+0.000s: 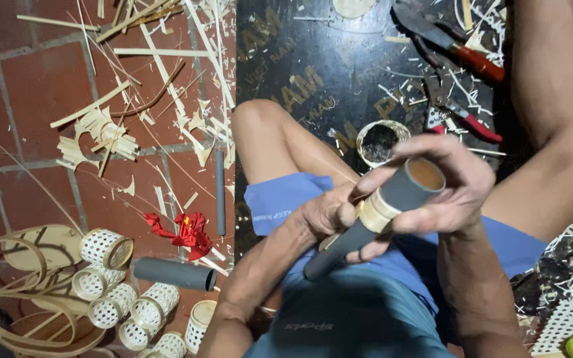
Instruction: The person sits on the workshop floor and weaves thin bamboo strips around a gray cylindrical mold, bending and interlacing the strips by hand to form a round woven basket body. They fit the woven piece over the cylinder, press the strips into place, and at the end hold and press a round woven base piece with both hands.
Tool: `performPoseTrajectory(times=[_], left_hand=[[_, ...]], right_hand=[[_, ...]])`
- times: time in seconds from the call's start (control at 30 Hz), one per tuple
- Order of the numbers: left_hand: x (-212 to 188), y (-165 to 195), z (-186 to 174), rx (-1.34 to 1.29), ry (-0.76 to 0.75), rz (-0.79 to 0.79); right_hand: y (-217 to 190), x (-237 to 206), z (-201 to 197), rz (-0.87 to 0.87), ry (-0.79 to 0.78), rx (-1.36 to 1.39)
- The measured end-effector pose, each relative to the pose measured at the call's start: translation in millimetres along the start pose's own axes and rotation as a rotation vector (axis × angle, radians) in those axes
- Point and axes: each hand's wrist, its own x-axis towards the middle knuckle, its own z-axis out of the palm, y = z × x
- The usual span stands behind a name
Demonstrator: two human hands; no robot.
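Both hands grip a grey plastic tube (373, 219), rigid and light: left hand (323, 219) closed on its shaft, right hand (445, 189) pinching the fragile bamboo ring (376, 213).

grey tube (392, 199), pale bamboo band (374, 213)

Floor of red brick tiles (41, 86), strewn with bamboo strips and shavings (101, 136), carrying a cluster of small white woven cylinders (124, 292), coiled bamboo bands (14, 285), a thick grey tube (174, 274), a thin grey rod (220, 192) and a crumpled red cloth (187, 232). Beside the tiles, a dark printed board (319, 73) bears two red-handled cutting tools (462, 56) and a small woven ring (381, 141) among more shavings.
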Motion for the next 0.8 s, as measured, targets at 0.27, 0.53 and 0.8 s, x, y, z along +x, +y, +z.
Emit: performPoseTrajectory(times=[0.27,0.53,0.8], left_hand=[[9,-4,-6,-0.008,-0.012,-0.006],[-26,53,1,1.576,0.967,0.421],[-47,83,35,1.931,1.225,0.154]], right_hand=[[33,11,8,0.011,0.074,-0.143],[40,34,11,-0.059,0.156,-0.878],[43,26,1,0.625,0.083,-0.013]])
